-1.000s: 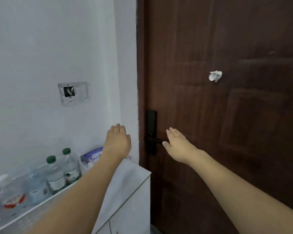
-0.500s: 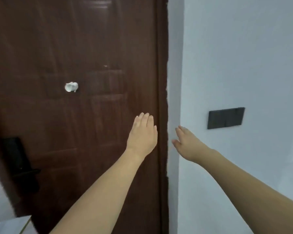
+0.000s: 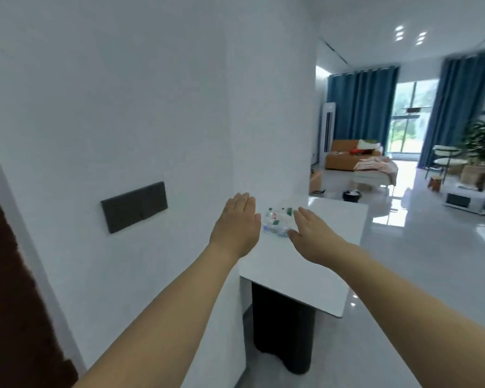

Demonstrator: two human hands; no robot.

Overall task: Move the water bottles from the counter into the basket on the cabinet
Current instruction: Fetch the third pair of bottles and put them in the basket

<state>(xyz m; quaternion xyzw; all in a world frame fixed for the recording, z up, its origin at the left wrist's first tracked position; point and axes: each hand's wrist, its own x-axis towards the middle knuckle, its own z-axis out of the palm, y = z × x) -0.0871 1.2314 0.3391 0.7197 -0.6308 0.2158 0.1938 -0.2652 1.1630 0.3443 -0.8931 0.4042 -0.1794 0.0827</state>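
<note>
Clear water bottles (image 3: pixel 276 222) with green caps and red and green labels lie in a cluster on the white counter (image 3: pixel 314 256) ahead. Both arms reach forward in the air, empty. My left hand (image 3: pixel 237 224) is flat with straight fingers, just left of the bottles in the picture. My right hand (image 3: pixel 310 233) is also flat, just right of them. Neither hand touches a bottle. The basket and cabinet are out of view.
A white wall with a dark switch panel (image 3: pixel 134 206) runs along the left. The brown door's edge (image 3: pixel 9 289) shows at lower left. The counter stands on a dark base (image 3: pixel 284 329). Beyond lies glossy floor, an orange sofa (image 3: pixel 347 158) and blue curtains (image 3: pixel 361 107).
My view has swung right, from the cabinet with its basket of bottles, past the door, to the counter. Both hands stayed open and stretched out in front.
</note>
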